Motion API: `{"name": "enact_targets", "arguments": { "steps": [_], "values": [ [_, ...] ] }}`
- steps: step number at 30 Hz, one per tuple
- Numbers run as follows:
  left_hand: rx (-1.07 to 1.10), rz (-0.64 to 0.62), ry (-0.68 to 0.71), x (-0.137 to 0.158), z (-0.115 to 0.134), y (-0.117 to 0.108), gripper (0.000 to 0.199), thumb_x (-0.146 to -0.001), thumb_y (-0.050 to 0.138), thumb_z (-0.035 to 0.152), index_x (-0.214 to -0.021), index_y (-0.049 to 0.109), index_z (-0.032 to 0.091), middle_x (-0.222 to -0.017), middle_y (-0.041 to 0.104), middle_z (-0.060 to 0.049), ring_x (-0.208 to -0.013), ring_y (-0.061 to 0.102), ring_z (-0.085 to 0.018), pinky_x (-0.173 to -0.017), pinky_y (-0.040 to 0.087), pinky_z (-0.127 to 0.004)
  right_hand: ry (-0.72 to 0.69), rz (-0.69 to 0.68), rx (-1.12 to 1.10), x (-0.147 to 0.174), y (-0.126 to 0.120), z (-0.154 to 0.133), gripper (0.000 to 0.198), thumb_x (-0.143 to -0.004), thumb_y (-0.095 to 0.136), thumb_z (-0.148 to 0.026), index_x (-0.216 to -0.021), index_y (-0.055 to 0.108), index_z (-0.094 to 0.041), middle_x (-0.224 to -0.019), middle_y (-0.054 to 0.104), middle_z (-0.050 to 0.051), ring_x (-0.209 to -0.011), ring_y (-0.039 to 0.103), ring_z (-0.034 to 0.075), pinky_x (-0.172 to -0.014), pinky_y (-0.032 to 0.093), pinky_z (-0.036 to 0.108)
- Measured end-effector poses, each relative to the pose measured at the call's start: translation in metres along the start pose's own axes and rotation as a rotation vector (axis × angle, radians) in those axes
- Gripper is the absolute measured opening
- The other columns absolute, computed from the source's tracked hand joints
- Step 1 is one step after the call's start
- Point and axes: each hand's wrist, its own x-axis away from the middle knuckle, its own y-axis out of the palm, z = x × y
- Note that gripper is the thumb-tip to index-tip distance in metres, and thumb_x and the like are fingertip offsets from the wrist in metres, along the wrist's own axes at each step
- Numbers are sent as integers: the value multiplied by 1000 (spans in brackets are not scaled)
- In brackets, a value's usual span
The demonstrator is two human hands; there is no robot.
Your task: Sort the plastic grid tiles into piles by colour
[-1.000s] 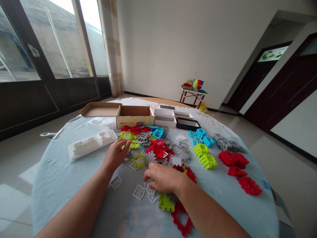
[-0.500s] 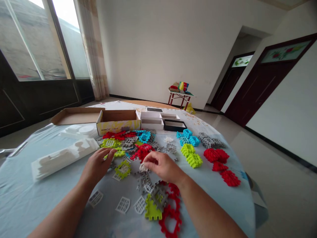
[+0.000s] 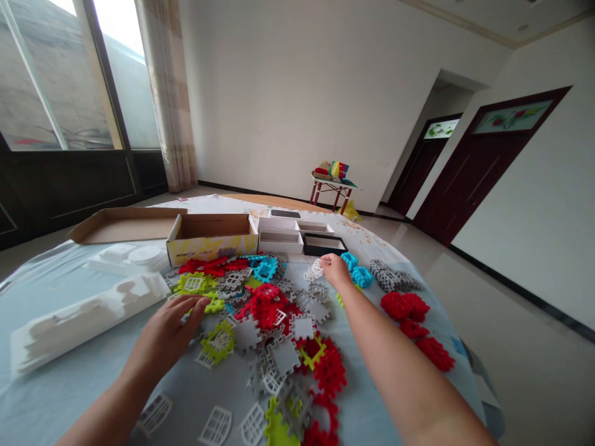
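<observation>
Presently: one white lattice piece [image 3: 316, 267], at two o'clock from the red pieces [image 3: 263, 305], pinched in the right hand [image 3: 335, 271]; probably light, stiff, thin-barred, best held by its rim. Left hand [image 3: 173, 325], nine o'clock: fingers loosely parted, nothing visibly grasped.

Small Table [image 3: 335, 183] Stands Against Pale Wall [image 3: 279, 93]

A patterned curtain [image 3: 170, 93] hangs at the left beside dark-framed glass [image 3: 51, 80]. On the small table sits a multicoloured packet [image 3: 338, 170]; a yellow bag [image 3: 349, 212] rests on the floor [image 3: 515, 310] near its legs. To the right, a dark red door [image 3: 478, 173] has a floral glass panel [image 3: 515, 116] at its top, and a farther door [image 3: 415, 167] stands within a recess.
</observation>
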Motion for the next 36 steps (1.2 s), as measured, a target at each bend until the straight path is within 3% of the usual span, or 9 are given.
{"name": "enact_targets", "arguments": {
  "steps": [5, 12, 17, 22, 27, 32, 36],
  "values": [
    [-7, 1, -8, 1, -4, 0, 36, -79, 43, 50, -88, 66, 24, -96, 66, -4, -92, 58, -19, -85, 42, -26, 26, 35, 85, -13, 6, 4, 29, -79, 51, -25, -105, 60, -14, -103, 64, 12, -99, 58, 21, -83, 43, 30],
    [-8, 11, 9, 0, -3, 0, 37, -79, 43, 51, -87, 66, 24, -95, 66, -4, -89, 60, -20, -82, 44, -26, -67, -12, 70, 10, -6, -7, 29, -81, 48, -19, -107, 59, -14, -100, 66, 11, -95, 60, 20, -83, 44, 31],
    [-13, 5, -13, 1, 8, -1, 39, -79, 41, 51, -87, 66, 23, -94, 66, -4, -89, 59, -20, -83, 43, -28, -237, -158, -50, 54, -17, -32, 22, -81, 50, -23, -99, 62, -18, -92, 68, 4, -84, 63, 14, -78, 47, 25],
    [-12, -12, -18, 1, 20, -1, 38, -81, 40, 48, -84, 66, 20, -91, 66, -5, -86, 59, -18, -80, 42, -27, -532, -429, -201, 133, -19, -73, 23, -82, 51, -28, -101, 62, -21, -90, 68, 2, -79, 62, 13, -74, 47, 24],
    [9, 4, -20, 4, 24, -1, 36, -81, 42, 46, -81, 66, 20, -87, 66, -5, -81, 58, -17, -76, 43, -25, -883, -652, -49, 197, -4, -101, 24, -82, 55, -32, -102, 61, -20, -92, 65, 4, -89, 57, 16, -86, 41, 28],
    [24, 45, -46, 5, 18, -5, 35, -82, 41, 44, -84, 65, 19, -89, 64, -5, -82, 58, -16, -77, 41, -24, -915, -635, 182, 217, 12, -103, 32, -79, 56, -43, -98, 62, -18, -91, 60, 8, -92, 51, 23, -84, 41, 35],
    [13, 61, -45, 5, 11, -5, 34, -82, 42, 43, -86, 66, 20, -89, 64, -4, -81, 58, -15, -77, 41, -23, -874, -644, 144, 219, 15, -102, 35, -73, 63, -44, -94, 60, -17, -91, 59, 8, -91, 50, 22, -83, 41, 35]
  ]
}}
